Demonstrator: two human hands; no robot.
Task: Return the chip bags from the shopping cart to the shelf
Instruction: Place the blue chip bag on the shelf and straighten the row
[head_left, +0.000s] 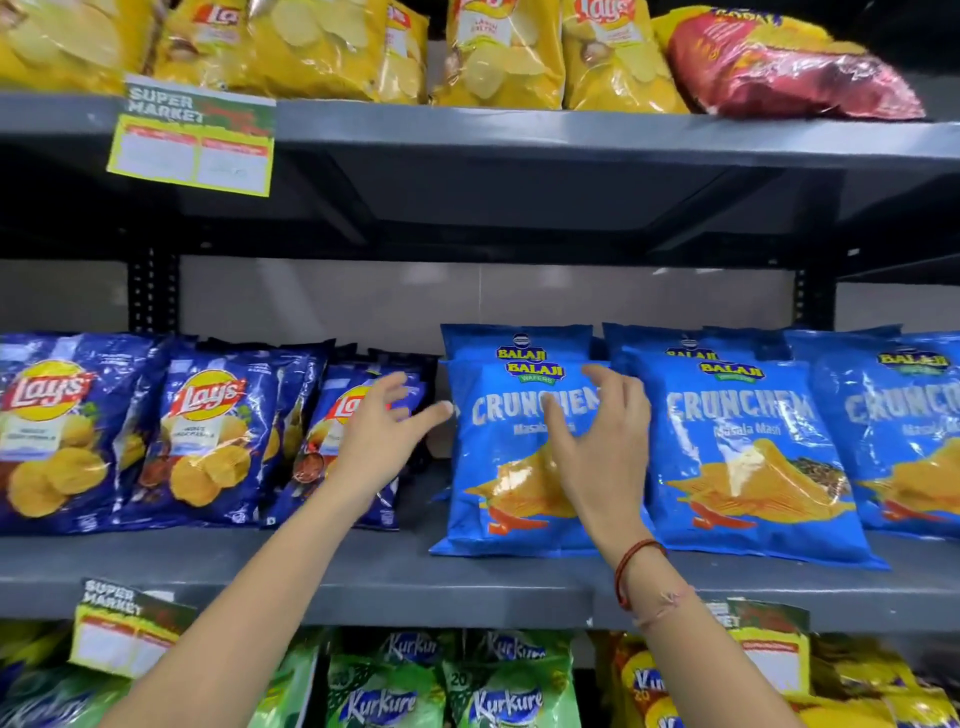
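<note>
1. Beyond the left hand (382, 439), on its outer side: dark blue Lay's bags (208, 436) standing upright in a row on the middle shelf (363, 577).
2. Left hand: raised, fingers spread and slightly curled, gripping nothing; thumb tip just beside the left edge of the front Crunchex bag (511, 457), contact not discernible.
3. Between the hands: light blue Crunchex bag, upright at the shelf front, a second like bag directly behind it. Apparently just set in place; shopping cart not in view.
4. Right hand (597, 441): laid flat against the bag face, fingers spread, pressing rather than pinching; red thread bracelet (631, 571) at the wrist.
5. Beyond the right hand: further Crunchex bags (748, 457) in the same row, the nearest touching the placed bag.
6. Handling, as judged: light, air-filled, soft-walled pouch with slick film and fragile contents; likely to tip or slide forward. Best held at the side seams or the crimped top edge, steadied with a flat palm, never squeezed across the middle.
</note>
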